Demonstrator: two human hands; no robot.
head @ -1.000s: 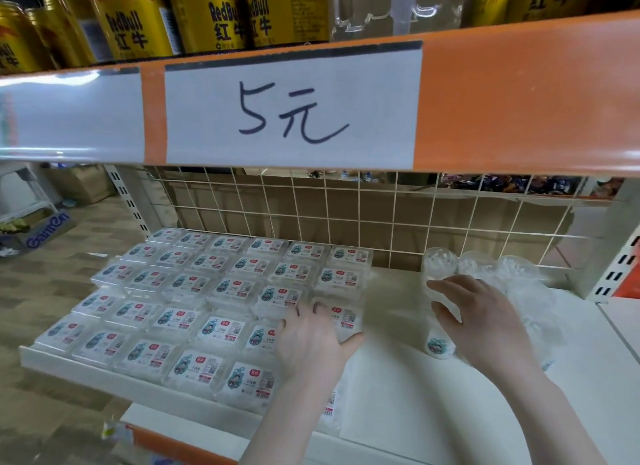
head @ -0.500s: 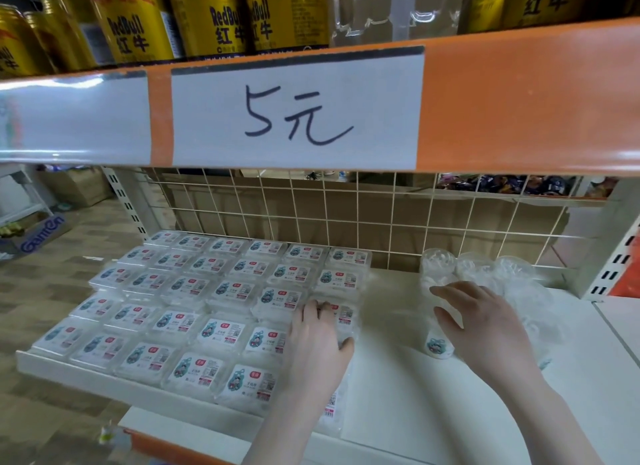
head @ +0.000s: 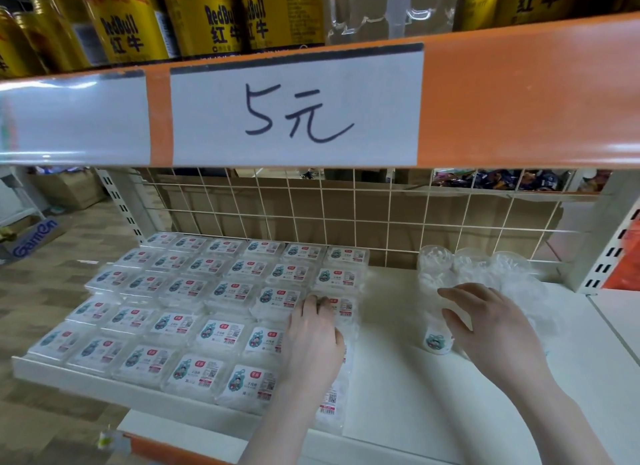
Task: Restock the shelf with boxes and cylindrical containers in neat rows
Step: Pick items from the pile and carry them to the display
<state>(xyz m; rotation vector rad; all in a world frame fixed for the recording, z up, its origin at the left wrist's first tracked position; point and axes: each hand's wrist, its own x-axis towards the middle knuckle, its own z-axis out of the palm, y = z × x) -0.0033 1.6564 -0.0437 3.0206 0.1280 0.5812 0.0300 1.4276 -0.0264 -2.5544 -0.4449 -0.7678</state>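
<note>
Flat clear boxes with white labels lie in several neat rows over the left half of the white shelf. My left hand rests flat, fingers straight, on the rightmost column of boxes. To the right stands a clear cylindrical container with a label at its base, and my right hand curls its fingers and thumb round it. More clear cylindrical containers stand behind it against the back grid, partly wrapped in plastic film.
A wire grid closes the shelf's back. Close overhead is the orange edge of the upper shelf with a "5元" price label and gold Red Bull cans. A white upright post bounds the right side. A cardboard box sits on the floor at left.
My left hand has slid farther back along the rightmost column of boxes. My right hand has stayed on the cylindrical container.
</note>
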